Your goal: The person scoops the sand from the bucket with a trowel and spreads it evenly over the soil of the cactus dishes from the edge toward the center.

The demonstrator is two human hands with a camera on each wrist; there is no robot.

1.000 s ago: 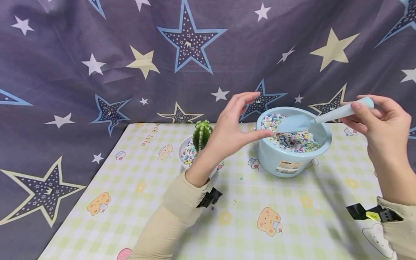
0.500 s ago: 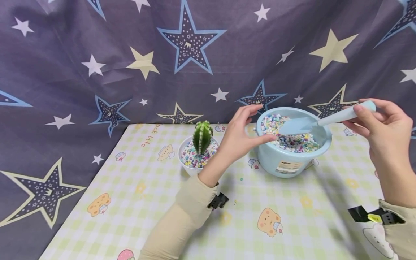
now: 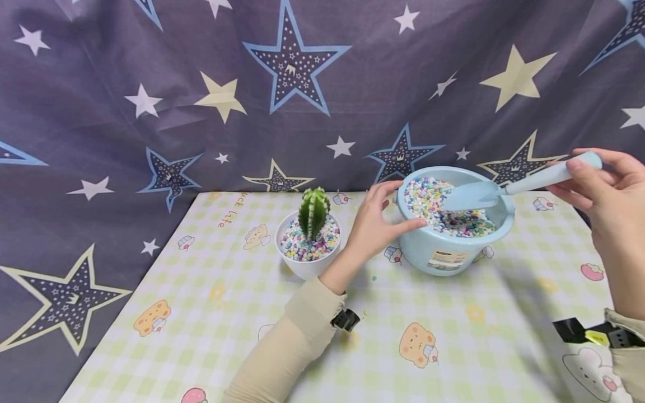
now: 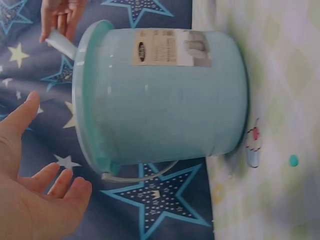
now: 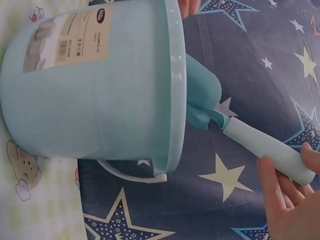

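A light blue bucket (image 3: 420, 252) with small multicoloured pebbles (image 3: 425, 196) inside stands right of centre on the table. My right hand (image 3: 617, 196) pinches the end of a pale blue trowel's handle, and the trowel (image 3: 471, 196) slants down over the bucket's mouth. In the right wrist view its blade (image 5: 202, 87) shows partly behind the rim, above the pebbles or just at them; I cannot tell which. Thumb and fingers spread, my left hand (image 3: 375, 221) is beside the bucket's left rim. A small gap separates that hand (image 4: 35, 200) from the bucket in the left wrist view.
Left of the bucket, a green cactus (image 3: 313, 215) stands upright in a white pot (image 3: 307, 268) topped with coloured pebbles. A pale checked cloth (image 3: 383, 375) covers the table, with a few stray pebbles on it. A dark starry curtain (image 3: 191, 45) hangs behind.
My left hand has moved slightly down and right, uncovering the cactus pot. My right hand has shifted to the right, drawing the trowel with it. The bucket has stayed put.
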